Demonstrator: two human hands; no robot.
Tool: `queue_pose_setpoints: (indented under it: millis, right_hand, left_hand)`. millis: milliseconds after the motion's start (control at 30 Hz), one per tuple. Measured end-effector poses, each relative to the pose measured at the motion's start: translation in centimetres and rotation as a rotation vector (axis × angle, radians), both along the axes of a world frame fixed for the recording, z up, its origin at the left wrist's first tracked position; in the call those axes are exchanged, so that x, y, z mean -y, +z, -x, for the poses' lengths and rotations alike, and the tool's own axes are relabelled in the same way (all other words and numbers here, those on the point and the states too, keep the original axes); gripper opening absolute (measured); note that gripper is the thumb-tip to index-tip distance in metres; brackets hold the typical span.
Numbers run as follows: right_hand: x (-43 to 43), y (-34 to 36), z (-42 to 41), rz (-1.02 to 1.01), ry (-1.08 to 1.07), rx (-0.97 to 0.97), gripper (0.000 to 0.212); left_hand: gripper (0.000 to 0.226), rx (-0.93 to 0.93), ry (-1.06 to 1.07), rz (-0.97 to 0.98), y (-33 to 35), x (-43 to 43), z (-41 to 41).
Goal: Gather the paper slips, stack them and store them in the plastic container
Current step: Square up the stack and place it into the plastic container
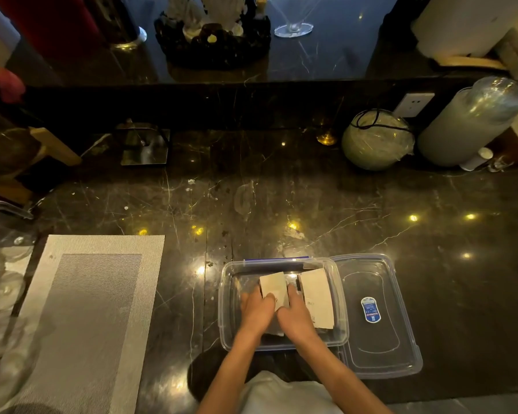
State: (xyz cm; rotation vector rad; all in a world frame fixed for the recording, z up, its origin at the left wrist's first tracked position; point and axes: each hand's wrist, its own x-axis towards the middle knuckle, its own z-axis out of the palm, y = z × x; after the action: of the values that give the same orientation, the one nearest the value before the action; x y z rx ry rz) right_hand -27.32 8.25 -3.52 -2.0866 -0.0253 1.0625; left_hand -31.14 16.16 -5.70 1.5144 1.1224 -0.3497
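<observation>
A clear plastic container [225, 294] stands open on the dark marble counter near its front edge. Inside it lie two stacks of pale paper slips: a left stack [274, 286] and a longer right stack [317, 294]. My left hand [256, 313] and my right hand [296, 318] are both inside the container, pressing on the left stack from either side. My right hand lies between the two stacks. The lower part of the left stack is hidden under my hands.
The container's clear lid [374, 315] with a blue label lies flat against its right side. A grey woven placemat [96, 309] is at the left. Glassware [3, 264] stands at the far left. Wrapped rolls [377, 140] and a socket sit at the back right.
</observation>
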Motion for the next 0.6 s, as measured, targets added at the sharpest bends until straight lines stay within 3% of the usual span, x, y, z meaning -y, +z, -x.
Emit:
queue_pose_setpoints:
  millis: [267,600]
  right_hand:
    - [0.1,-0.1,-0.4,0.052,0.017,0.004,0.043]
    - [0.9,-0.1,-0.8,0.039,-0.016,0.003,0.040]
  left_hand:
    - [0.038,-0.008,0.051,0.151,1.3,0.1,-0.4]
    - [0.036,-0.003,0.084,0.203,2.3,0.9,-0.6]
